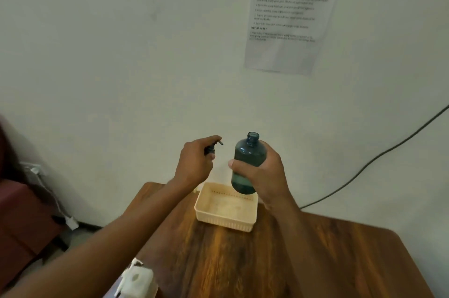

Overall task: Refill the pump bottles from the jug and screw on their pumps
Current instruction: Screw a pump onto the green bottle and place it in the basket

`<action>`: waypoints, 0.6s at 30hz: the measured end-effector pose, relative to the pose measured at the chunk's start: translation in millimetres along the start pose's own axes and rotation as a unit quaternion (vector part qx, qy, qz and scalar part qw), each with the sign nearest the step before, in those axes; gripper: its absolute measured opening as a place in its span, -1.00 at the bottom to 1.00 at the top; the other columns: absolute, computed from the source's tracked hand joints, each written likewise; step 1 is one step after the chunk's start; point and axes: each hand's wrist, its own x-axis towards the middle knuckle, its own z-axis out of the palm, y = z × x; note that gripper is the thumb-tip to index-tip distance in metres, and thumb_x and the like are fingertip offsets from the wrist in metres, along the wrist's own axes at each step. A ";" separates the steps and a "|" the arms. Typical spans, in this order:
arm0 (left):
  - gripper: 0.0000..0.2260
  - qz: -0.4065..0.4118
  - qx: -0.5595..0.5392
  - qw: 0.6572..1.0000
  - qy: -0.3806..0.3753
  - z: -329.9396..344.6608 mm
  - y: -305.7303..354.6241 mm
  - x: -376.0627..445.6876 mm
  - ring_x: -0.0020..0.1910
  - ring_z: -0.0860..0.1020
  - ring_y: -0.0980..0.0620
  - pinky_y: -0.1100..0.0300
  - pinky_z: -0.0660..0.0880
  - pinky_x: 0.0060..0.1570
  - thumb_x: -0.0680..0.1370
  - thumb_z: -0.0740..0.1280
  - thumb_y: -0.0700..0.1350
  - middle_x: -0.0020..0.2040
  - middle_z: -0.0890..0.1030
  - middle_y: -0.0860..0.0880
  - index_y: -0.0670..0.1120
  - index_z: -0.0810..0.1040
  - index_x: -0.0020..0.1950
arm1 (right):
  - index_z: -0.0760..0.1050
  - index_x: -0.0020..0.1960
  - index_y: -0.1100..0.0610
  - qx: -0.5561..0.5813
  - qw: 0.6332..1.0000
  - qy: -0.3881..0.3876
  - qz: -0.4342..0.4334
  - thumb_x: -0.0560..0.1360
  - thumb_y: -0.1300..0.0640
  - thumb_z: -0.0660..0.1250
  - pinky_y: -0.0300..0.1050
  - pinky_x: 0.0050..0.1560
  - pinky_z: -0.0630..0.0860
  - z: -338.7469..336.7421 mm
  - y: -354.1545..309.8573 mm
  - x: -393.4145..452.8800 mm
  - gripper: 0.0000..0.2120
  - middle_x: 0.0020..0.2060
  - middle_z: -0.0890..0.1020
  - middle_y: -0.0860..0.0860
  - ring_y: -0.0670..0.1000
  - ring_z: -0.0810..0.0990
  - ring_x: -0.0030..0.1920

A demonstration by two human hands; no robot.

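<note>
My right hand (261, 177) grips a dark blue-green translucent bottle (249, 154) round its body and holds it upright above the table. The bottle's neck is open, with no pump on it. To its left, at about the same height, my left hand (194, 164) holds a small black pump head (212, 147) in curled fingers, its nozzle pointing toward the bottle. A short gap separates pump and bottle. A white jug top (136, 280) shows at the bottom left edge, partly cut off by my left forearm.
A cream plastic basket (224, 221) sits on the brown wooden table (315, 261) near its far edge, below the held bottle. A printed sheet (289, 13) hangs on the wall. A black cable (379, 156) runs down the wall at right. A dark red chair (14, 212) stands left.
</note>
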 end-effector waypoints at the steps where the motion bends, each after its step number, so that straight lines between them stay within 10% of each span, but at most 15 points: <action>1: -0.54 0.013 -0.004 1.000 0.007 -10.2 11.3 8.7 -0.08 0.64 0.15 0.59 0.39 -0.09 0.56 0.39 -0.38 -0.02 0.66 0.11 0.07 0.65 0.33 | 0.48 0.06 -0.33 0.000 1.000 0.000 -0.005 0.16 -0.15 0.58 -0.32 -0.22 0.59 0.1 -7.5 1.7 -0.48 -0.09 0.61 -0.32 -0.23 0.60 -0.04; 13: -0.58 0.114 -0.109 0.987 0.023 -109.6 162.8 62.5 -0.05 0.70 0.22 0.56 0.52 -0.09 0.52 0.51 -0.30 -0.06 0.73 0.07 0.03 0.66 0.32 | 0.48 0.12 -0.19 0.003 0.999 0.030 -0.017 0.18 -0.11 0.59 -0.30 -0.20 0.52 -16.1 -59.8 8.3 -0.44 -0.01 0.59 -0.21 -0.07 0.58 -0.01; 18: -0.54 0.160 -0.175 0.971 0.029 -146.3 218.8 72.9 -0.01 0.76 0.04 0.12 0.65 0.19 0.48 0.54 -0.36 -0.04 0.78 -0.06 -0.05 0.66 0.33 | 0.47 0.20 -0.14 0.002 1.000 0.029 -0.010 0.24 -0.04 0.60 -0.26 -0.15 0.54 -25.3 -59.2 8.3 -0.42 0.05 0.59 -0.16 -0.05 0.58 0.03</action>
